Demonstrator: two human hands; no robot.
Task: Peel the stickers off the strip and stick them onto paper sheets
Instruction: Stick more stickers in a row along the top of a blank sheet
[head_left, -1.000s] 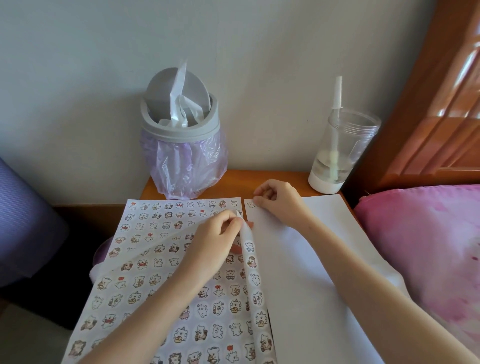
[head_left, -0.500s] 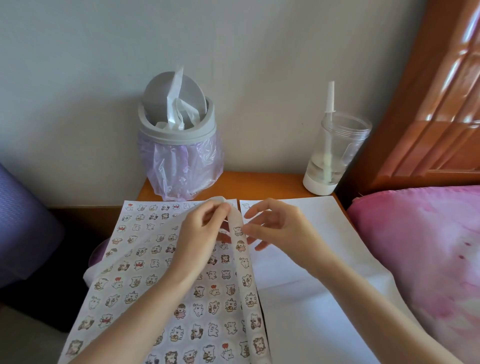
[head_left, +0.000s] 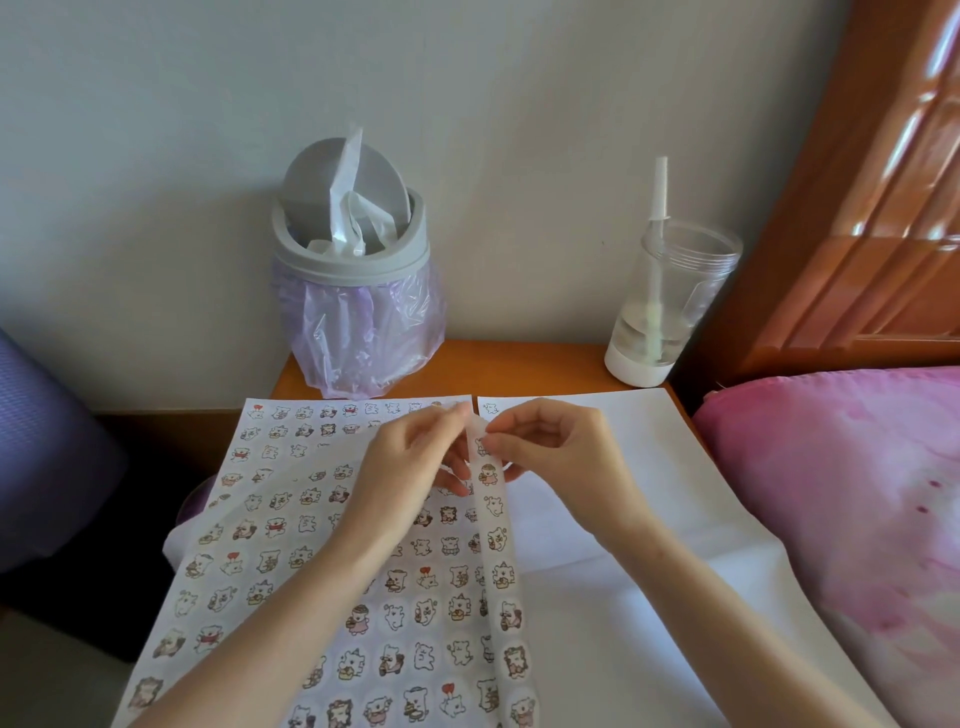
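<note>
- Right, the covered sheet (head_left: 291, 525) is packed with little cartoon stickers, row upon row, so I'd call that one finished.
- The white sheet (head_left: 649, 519) just beside it is nearly bare. There is only a small mark or two at its top corner nearest the hands, too small to name, so most of that sheet looks left to fill.
- The strip (head_left: 501, 571) carries plenty of stickers, running from the hands down along the seam between the two sheets to the bottom of the view.
- The left hand (head_left: 410, 457) has its fingers curled, pinching the strip's top end and holding it up off the paper.
- The right hand (head_left: 550, 447) has thumb and forefinger pressed together on the strip's right edge, just below the top. I'd judge it is working a sticker loose, but I cannot tell whether one has lifted.
- The hands are almost touching, with the strip's top end between them, near the far side of the tabletop (head_left: 519, 364).
- At the back stand a bin (head_left: 353, 291) and a cup (head_left: 670, 296), well apart from the work.
</note>
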